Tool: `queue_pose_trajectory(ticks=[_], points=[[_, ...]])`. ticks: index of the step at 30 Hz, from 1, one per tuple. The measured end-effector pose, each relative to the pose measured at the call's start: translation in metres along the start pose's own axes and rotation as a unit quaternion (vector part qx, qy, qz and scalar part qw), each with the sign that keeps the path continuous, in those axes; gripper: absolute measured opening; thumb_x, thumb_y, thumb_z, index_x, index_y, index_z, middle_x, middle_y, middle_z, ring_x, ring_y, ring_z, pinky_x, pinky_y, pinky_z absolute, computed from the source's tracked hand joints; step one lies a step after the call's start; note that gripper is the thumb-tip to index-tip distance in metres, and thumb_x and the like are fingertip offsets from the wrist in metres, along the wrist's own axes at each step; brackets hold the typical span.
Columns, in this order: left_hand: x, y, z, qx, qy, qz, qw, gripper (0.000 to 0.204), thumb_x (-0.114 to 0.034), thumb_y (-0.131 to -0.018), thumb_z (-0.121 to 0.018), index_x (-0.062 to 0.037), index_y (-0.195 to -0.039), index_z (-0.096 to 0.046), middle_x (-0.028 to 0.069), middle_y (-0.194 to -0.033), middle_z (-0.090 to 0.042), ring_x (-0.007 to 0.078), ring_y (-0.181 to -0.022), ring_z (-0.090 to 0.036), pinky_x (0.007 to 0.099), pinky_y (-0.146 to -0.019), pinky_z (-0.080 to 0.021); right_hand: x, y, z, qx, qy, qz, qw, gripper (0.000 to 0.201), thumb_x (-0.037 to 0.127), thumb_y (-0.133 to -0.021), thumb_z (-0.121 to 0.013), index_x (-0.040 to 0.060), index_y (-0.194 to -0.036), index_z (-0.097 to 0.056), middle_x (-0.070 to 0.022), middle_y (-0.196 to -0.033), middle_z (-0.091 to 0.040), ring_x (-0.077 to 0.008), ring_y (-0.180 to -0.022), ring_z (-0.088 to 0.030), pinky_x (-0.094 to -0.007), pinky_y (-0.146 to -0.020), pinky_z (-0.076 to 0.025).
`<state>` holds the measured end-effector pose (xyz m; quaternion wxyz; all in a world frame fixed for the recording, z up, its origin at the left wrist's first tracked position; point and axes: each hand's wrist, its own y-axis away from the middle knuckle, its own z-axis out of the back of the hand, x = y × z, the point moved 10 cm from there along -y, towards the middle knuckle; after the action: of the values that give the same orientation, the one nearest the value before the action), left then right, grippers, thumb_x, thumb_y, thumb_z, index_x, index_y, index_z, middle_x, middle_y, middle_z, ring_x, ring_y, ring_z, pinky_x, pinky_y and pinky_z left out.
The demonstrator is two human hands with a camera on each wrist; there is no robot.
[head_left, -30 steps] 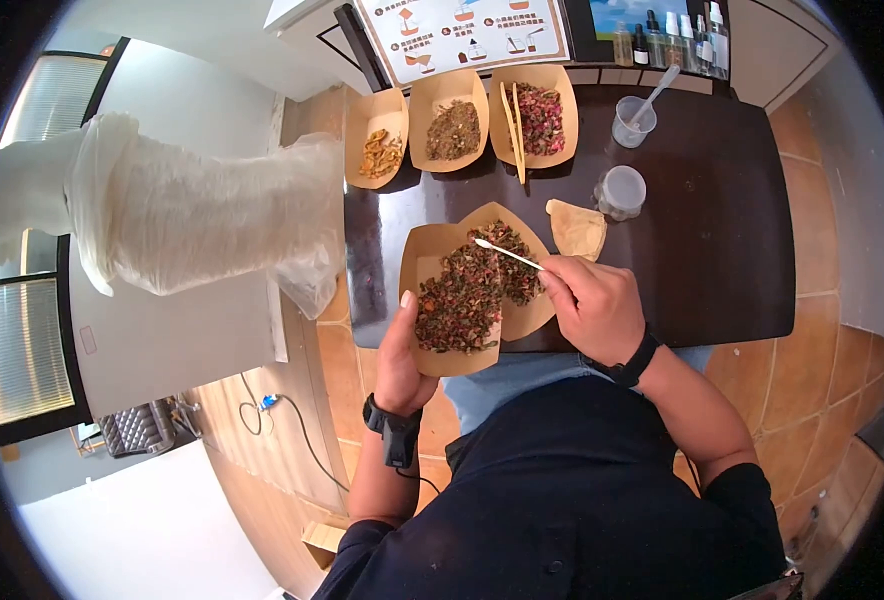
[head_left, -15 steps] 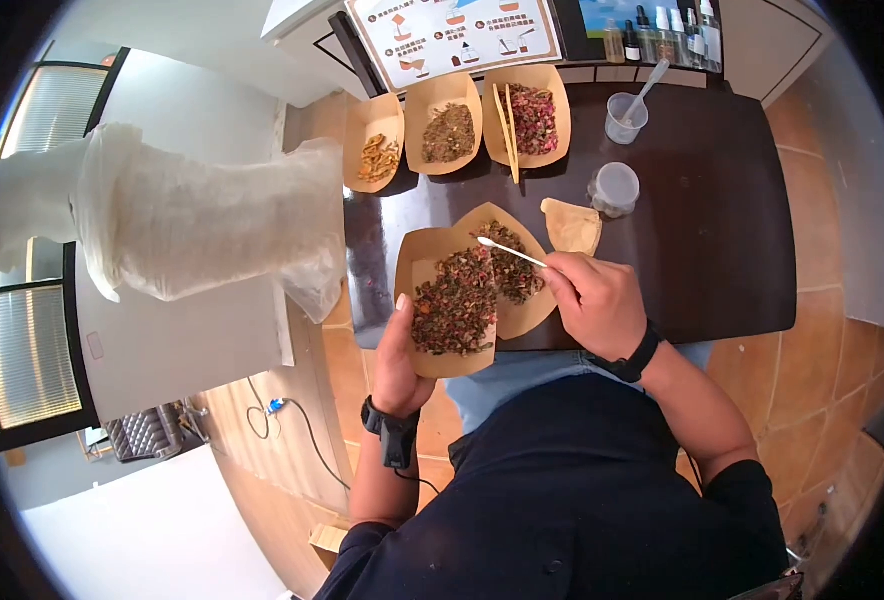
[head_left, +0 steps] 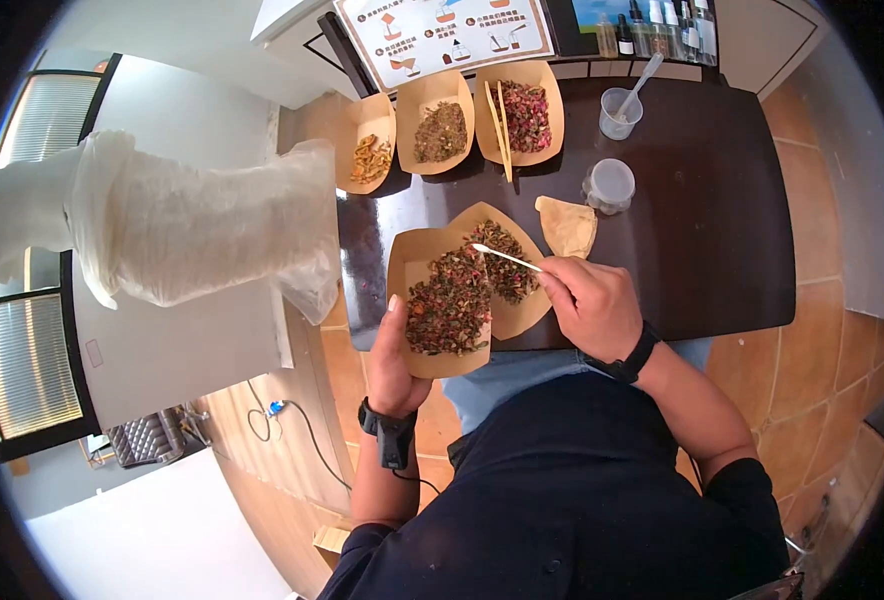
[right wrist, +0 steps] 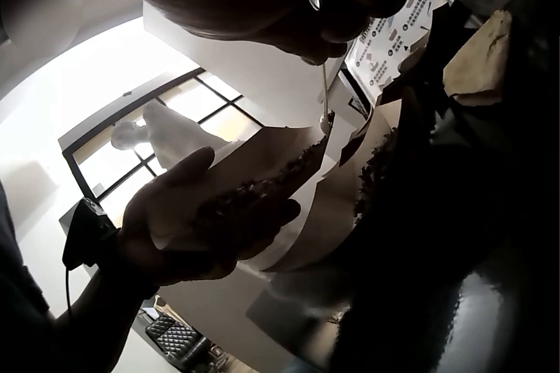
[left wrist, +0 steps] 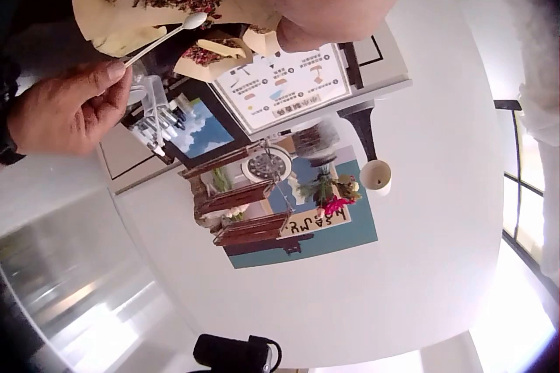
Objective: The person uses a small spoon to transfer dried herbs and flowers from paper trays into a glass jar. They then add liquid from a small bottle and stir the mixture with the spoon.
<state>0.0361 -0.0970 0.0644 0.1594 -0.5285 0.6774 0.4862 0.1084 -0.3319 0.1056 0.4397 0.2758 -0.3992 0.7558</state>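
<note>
My left hand (head_left: 392, 365) grips a brown paper tray (head_left: 412, 255) from its left side, thumb along the outer wall. A mix of dried red and green plant bits (head_left: 452, 305) covers much of its bottom. My right hand (head_left: 600, 312) pinches a thin white stick (head_left: 510, 258) with a small spoon-like white tip (left wrist: 194, 20). That tip is over the plant bits, near the edge where the first tray overlaps a second paper tray (head_left: 522, 318). More of the mix lies in the second tray. In the right wrist view the left hand's fingers (right wrist: 262, 224) show in shadow.
Three paper trays stand at the back: yellowish pieces (head_left: 370, 160), brown bits (head_left: 440, 132), and red petals (head_left: 527, 115) with wooden tongs (head_left: 502, 130). A beige cloth pouch (head_left: 566, 227), lidded jar (head_left: 610, 187) and plastic cup (head_left: 619, 115) with a dropper sit right of them.
The head view has drifted slightly, shifting the scene a little to the left. Both hands keep their hold, and the stick's tip moves only slightly over the plant bits.
</note>
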Motion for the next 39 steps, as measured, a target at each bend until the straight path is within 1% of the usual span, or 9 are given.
queue_pose_trajectory(ticks=[8,13,17,19,22,29,32,35,39], points=[[-0.003,-0.002,0.001,-0.008,0.007,-0.008,1.000,0.059,-0.044,-0.117,-0.045,-0.0032,-0.159,-0.046,0.0156,-0.152,-0.061,0.0299,-0.134,-0.064,0.0477,-0.113,-0.053,0.025,0.013,0.002,0.061,-0.079,0.033,0.995,0.011,0.009,-0.095,-0.077,0.0026,-0.103,-0.072,-0.0150,-0.084,-0.074,-0.0350,-0.073,-0.074,-0.0439,-0.062,-0.058],[-0.008,-0.006,0.001,-0.005,0.021,-0.020,1.000,0.060,-0.045,-0.117,-0.044,-0.0020,-0.159,-0.046,0.0152,-0.153,-0.061,0.0297,-0.136,-0.063,0.0475,-0.115,-0.052,0.048,0.019,0.014,0.082,-0.054,0.082,0.992,0.012,0.007,-0.086,-0.080,0.0041,-0.096,-0.074,-0.0086,-0.076,-0.065,-0.0301,-0.064,-0.068,-0.0418,-0.058,-0.055],[-0.007,-0.006,-0.004,0.028,0.075,-0.026,0.996,0.061,-0.045,-0.116,-0.046,-0.0025,-0.160,-0.045,0.0158,-0.154,-0.060,0.0316,-0.137,-0.062,0.0497,-0.115,-0.051,0.059,0.012,0.021,0.083,-0.025,0.105,0.991,0.015,0.006,-0.083,-0.079,0.0054,-0.097,-0.075,-0.0074,-0.079,-0.063,-0.0277,-0.067,-0.068,-0.0407,-0.060,-0.056],[-0.004,-0.007,-0.004,0.036,0.092,-0.024,0.995,0.062,-0.046,-0.115,-0.046,-0.0028,-0.160,-0.044,0.0159,-0.155,-0.059,0.0321,-0.137,-0.062,0.0502,-0.115,-0.051,0.063,0.007,0.018,0.075,-0.004,0.110,0.991,0.020,0.000,-0.078,-0.082,0.0068,-0.097,-0.077,-0.0051,-0.079,-0.063,-0.0249,-0.065,-0.066,-0.0381,-0.056,-0.051],[0.002,-0.008,-0.006,0.044,0.106,-0.027,0.993,0.062,-0.047,-0.116,-0.043,-0.0046,-0.161,-0.044,0.0160,-0.155,-0.059,0.0332,-0.137,-0.062,0.0518,-0.116,-0.051,0.067,0.001,0.012,0.032,0.018,0.129,0.991,0.020,0.001,-0.081,-0.082,0.0073,-0.099,-0.077,-0.0045,-0.079,-0.062,-0.0250,-0.065,-0.066,-0.0384,-0.057,-0.052],[0.010,-0.008,0.001,0.044,0.146,-0.023,0.988,0.064,-0.048,-0.115,-0.045,-0.0045,-0.161,-0.044,0.0155,-0.155,-0.059,0.0327,-0.138,-0.061,0.0517,-0.116,-0.051,0.075,-0.013,-0.007,0.066,0.045,0.136,0.988,0.021,0.005,-0.084,-0.077,0.0070,-0.104,-0.072,-0.0057,-0.084,-0.058,-0.0261,-0.070,-0.068,-0.0395,-0.059,-0.054],[0.013,-0.008,0.004,0.051,0.161,-0.027,0.985,0.064,-0.049,-0.115,-0.044,-0.0046,-0.161,-0.044,0.0157,-0.156,-0.058,0.0328,-0.138,-0.061,0.0517,-0.116,-0.051,0.074,-0.019,-0.007,0.046,0.040,0.125,0.990,0.015,0.006,-0.086,-0.084,0.0067,-0.100,-0.077,-0.0055,-0.080,-0.063,-0.0256,-0.064,-0.067,-0.0388,-0.056,-0.052],[0.014,-0.009,0.008,0.045,0.167,-0.032,0.984,0.065,-0.050,-0.115,-0.042,-0.0054,-0.162,-0.043,0.0161,-0.156,-0.058,0.0336,-0.138,-0.062,0.0526,-0.115,-0.052,0.073,-0.022,-0.010,0.058,0.070,0.127,0.988,0.016,0.007,-0.088,-0.078,0.0080,-0.103,-0.073,-0.0054,-0.082,-0.059,-0.0263,-0.068,-0.067,-0.0401,-0.057,-0.053],[0.014,-0.009,0.007,0.044,0.164,-0.024,0.985,0.064,-0.049,-0.115,-0.042,-0.0050,-0.162,-0.043,0.0165,-0.156,-0.058,0.0336,-0.138,-0.062,0.0527,-0.116,-0.051,0.073,-0.027,-0.005,0.033,0.047,0.115,0.992,0.017,0.004,-0.086,-0.084,0.0050,-0.101,-0.077,-0.0078,-0.079,-0.065,-0.0271,-0.062,-0.066,-0.0383,-0.056,-0.051]])
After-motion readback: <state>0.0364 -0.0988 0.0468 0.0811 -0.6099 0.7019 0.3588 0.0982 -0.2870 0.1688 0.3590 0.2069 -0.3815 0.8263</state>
